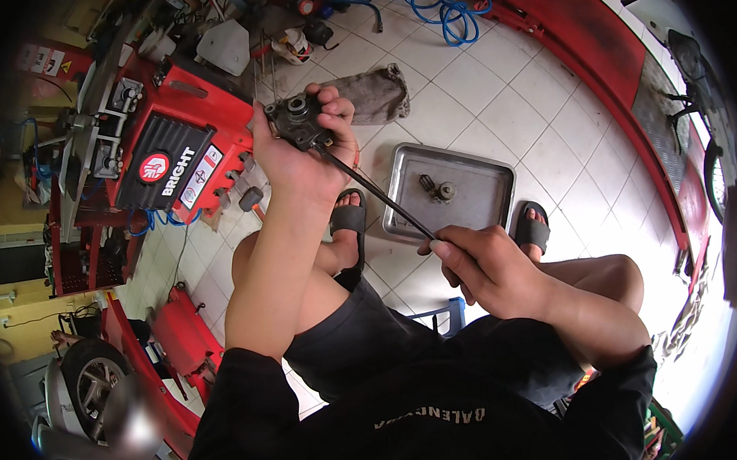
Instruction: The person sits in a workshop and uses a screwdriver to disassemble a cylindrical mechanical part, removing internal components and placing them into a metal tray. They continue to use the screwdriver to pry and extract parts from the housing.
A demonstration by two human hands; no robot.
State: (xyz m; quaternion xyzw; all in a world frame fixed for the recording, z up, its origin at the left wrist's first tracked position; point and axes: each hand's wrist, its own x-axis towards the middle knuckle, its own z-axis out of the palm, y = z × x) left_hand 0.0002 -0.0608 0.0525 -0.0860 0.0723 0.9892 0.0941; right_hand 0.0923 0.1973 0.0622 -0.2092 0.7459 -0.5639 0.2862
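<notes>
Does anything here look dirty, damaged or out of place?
Mildly, yes: a grey cloth with dark stains lies rumpled on the tiled floor, beyond the metal tray, as if left there. I notice no obvious damage.

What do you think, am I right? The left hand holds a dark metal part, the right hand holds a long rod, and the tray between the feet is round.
The tray isn't round: the head view shows it's rectangular. The left hand holds the dark metal part and the right hand the long rod.

White-tiled floor opens at one o'clock, a rectangular grey metal tray blocks two, and a slim black rod crosses the centre.
</notes>
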